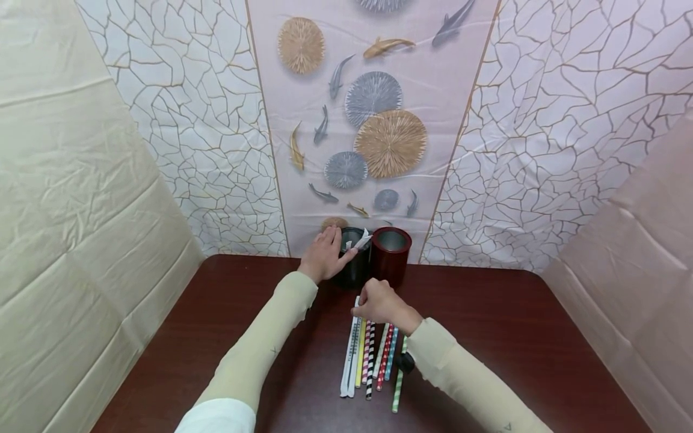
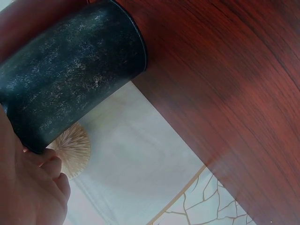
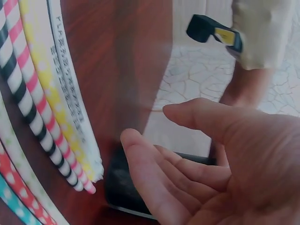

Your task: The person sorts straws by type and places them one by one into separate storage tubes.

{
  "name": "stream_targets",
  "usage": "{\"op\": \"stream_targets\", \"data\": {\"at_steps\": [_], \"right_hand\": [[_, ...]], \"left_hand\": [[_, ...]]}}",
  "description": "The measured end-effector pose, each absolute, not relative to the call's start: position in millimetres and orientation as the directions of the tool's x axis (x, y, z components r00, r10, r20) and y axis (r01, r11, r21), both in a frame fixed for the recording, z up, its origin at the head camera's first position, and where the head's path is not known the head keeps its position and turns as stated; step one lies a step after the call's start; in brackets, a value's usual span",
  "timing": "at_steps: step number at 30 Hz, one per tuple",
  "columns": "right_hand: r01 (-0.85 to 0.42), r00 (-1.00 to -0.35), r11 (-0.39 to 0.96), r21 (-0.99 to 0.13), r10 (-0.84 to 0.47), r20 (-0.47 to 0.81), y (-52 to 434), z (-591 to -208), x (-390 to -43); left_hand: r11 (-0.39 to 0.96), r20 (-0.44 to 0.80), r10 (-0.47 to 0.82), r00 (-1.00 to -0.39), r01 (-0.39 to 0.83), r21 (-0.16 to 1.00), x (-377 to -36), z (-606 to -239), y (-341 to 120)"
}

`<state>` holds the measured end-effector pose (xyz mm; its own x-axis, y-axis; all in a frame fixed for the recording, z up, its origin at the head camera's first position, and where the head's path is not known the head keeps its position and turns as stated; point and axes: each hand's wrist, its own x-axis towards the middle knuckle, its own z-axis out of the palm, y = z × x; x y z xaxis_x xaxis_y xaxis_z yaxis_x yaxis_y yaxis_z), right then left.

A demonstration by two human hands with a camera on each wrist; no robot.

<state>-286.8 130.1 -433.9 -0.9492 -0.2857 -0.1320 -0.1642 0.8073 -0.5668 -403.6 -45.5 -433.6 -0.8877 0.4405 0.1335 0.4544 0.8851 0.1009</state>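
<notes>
My left hand (image 1: 323, 255) holds the rim of a black cup (image 1: 354, 273), its thumb across the near side and its fingers at the left outside. White paper-wrapped straws (image 1: 364, 239) poke out of that cup. In the left wrist view, bent fingers (image 2: 51, 168) meet the cup's edge. My right hand (image 1: 381, 302) hovers over the far ends of a row of straws; the right wrist view shows its thumb and index finger apart with nothing between them. Two wrapped straws (image 1: 349, 361) lie leftmost, beside yellow, pink-striped, black-striped (image 1: 370, 367), red, blue and green-striped (image 1: 399, 385) ones.
A dark red cup (image 1: 391, 264) stands against the black cup's right side. Both are at the back of the brown table (image 1: 487, 337), near a patterned cloth backdrop (image 1: 373, 198). Plain cloth walls flank the table. A small black device (image 1: 405, 362) is on the right wrist.
</notes>
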Motion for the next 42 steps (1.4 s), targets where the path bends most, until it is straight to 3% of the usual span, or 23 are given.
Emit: {"op": "stream_targets", "data": {"at_steps": [10, 23, 34, 42], "right_hand": [[-0.097, -0.949, 0.798, -0.595, -0.254, -0.186, 120, -462, -288], [-0.048, -0.966, 0.860, -0.508, -0.170, -0.197, 108, -485, -296], [0.107, -0.965, 0.813, -0.572, -0.054, -0.257, 102, -495, -305], [0.115, -0.957, 0.768, -0.630, -0.084, -0.276, 108, -492, -302]], "left_hand": [[0.887, 0.137, 0.437, -0.889, 0.451, 0.101, -405, -435, -45], [0.883, 0.135, 0.445, -0.885, 0.459, 0.098, -406, -435, -46], [0.883, 0.129, 0.444, -0.887, 0.457, 0.108, -405, -435, -45], [0.882, 0.134, 0.438, -0.889, 0.454, 0.127, -404, -435, -46]]}}
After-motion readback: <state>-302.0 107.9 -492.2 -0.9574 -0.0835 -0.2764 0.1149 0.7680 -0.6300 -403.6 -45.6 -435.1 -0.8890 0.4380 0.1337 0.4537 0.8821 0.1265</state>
